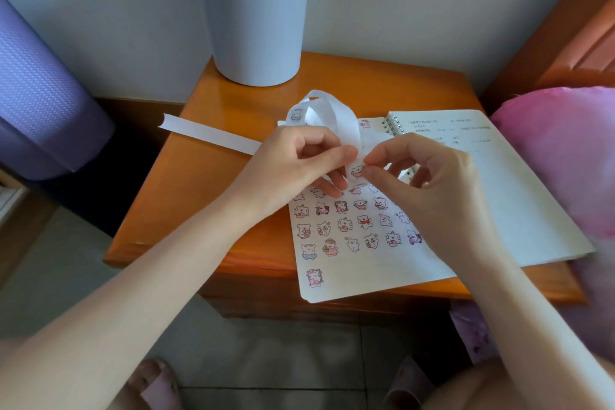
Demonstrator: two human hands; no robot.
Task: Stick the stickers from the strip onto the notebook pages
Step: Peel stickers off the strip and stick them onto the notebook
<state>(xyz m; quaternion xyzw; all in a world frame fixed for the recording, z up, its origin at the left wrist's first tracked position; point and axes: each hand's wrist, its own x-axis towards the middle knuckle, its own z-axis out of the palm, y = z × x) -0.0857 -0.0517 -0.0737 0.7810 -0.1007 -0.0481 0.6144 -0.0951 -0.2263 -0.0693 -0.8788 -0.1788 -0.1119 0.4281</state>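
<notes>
Notebook (499, 210) lies open on the right half of the orange worktop (206, 196), its spiral binding toward the back edge and its near corner hanging over the front edge. A grey bin (256, 27) stands at the back edge, well apart from the pages.

The left page is already well filled: rows of small bear stickers (342, 223) cover its middle, with one more alone near the front edge. The bottom of that page has bare paper, and the right page shows only faint writing.

The strip (213, 135) trails flat past the worktop's left edge, then rises in a loop above the notebook's back end and comes down between the hands. Its flat tail looks blank, so that part appears spent. A printed bear shows on the loop, so there is more to peel.

The left hand (299, 160) holds the strip, fingers curled round it just above the page. The right hand (432, 183) meets it, thumb and forefinger pinching the edge of a sticker (357, 171) on the strip, seemingly lifting it off the backing.
</notes>
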